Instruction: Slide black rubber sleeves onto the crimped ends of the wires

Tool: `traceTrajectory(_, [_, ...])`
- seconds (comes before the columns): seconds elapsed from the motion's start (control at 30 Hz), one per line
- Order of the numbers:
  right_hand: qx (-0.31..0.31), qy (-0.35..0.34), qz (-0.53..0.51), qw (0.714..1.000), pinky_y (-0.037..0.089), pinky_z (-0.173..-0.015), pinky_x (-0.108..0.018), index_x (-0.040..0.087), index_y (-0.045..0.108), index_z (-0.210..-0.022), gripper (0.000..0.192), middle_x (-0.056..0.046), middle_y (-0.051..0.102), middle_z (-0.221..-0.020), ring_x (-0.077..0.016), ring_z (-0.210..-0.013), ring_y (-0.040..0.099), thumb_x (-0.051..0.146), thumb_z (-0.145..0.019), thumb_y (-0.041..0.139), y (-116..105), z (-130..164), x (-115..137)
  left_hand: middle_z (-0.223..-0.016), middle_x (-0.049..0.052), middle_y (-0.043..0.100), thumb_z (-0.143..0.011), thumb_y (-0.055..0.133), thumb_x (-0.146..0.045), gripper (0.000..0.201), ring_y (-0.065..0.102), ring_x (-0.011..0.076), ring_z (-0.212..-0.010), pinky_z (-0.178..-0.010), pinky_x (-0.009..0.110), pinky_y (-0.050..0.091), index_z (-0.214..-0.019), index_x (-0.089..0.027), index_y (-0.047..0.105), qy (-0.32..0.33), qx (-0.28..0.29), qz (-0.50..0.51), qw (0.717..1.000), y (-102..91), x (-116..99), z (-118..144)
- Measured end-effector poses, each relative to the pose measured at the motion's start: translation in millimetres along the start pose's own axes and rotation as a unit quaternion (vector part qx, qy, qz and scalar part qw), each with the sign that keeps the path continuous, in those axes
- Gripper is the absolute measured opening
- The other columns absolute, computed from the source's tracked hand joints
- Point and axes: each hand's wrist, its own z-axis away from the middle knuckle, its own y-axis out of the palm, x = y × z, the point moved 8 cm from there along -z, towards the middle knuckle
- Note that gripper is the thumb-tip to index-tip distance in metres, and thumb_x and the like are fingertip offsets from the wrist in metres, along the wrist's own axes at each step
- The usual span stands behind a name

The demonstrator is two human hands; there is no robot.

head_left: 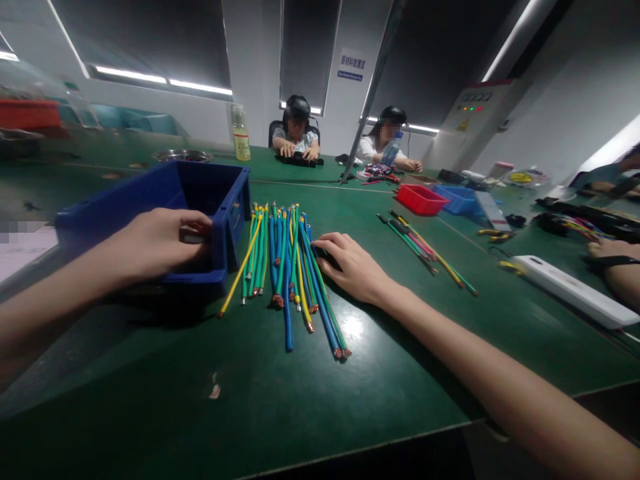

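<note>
A blue plastic bin [235,193] stands at the left on the green table. My left hand [155,243] is at its near right end, with curled fingers closed on the bin's wall; the fingertips are partly hidden. To the right of the bin lies a spread bundle of cut wires [283,260] in blue, green and yellow, several with bare copper ends and some with metal terminals. Against the bundle's right edge rests my right hand [355,267], thumb and fingers bent and apart, touching the outer wires. Nothing held shows in it.
More wires [425,250] lie farther right, near a red tray [420,200] and a light blue tray [456,200]. A white power strip [575,290] is at the right. A bottle [241,137] stands behind the bin. Two people sit across the table; another person's hand [617,253] shows at right.
</note>
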Motion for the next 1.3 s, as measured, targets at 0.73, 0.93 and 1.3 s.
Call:
traceTrajectory(0.73, [-0.035, 0.126, -0.053, 0.990, 0.044, -0.067, -0.027, 0.020, 0.065, -0.084, 0.015, -0.003, 0.069, -0.087, -0.0171, -0.078, 0.062, 0.033, -0.085, 0.060, -17.9, 6.0, -36.3, -0.098, 0.012, 0.066, -0.087, 0.028, -0.048, 0.051, 0.062, 0.0294, -0.083, -0.078, 0.044, 0.048, -0.111, -0.015, 0.058, 0.044, 0.013, -0.223, 0.974, 4.0, -0.7, 2.9])
traceTrajectory(0.93, [-0.019, 0.104, -0.060, 0.993, 0.043, -0.072, -0.026, 0.021, 0.067, -0.105, 0.023, -0.004, 0.067, -0.099, -0.0151, -0.082, 0.060, 0.020, -0.087, 0.053, -12.4, 6.9, -50.5, -0.106, 0.018, 0.062, -0.090, 0.023, -0.039, 0.050, 0.059, 0.0345, -0.099, -0.088, 0.049, 0.045, -0.106, -0.008, 0.059, 0.087, -0.035, -0.265, 0.960, 0.3, -16.6, 6.0])
traceTrajectory(1.3, [-0.016, 0.061, -0.043, 0.997, 0.040, -0.072, -0.028, 0.017, 0.057, -0.090, 0.011, -0.007, 0.059, -0.091, -0.0182, -0.082, 0.054, 0.026, -0.090, 0.052, -11.7, 9.4, -45.3, -0.122, 0.015, 0.058, -0.093, 0.035, -0.043, 0.046, 0.058, 0.0339, -0.108, -0.090, 0.044, 0.047, -0.126, -0.015, 0.051, 0.160, -0.258, -0.265, 0.916, -26.7, -64.8, 54.3])
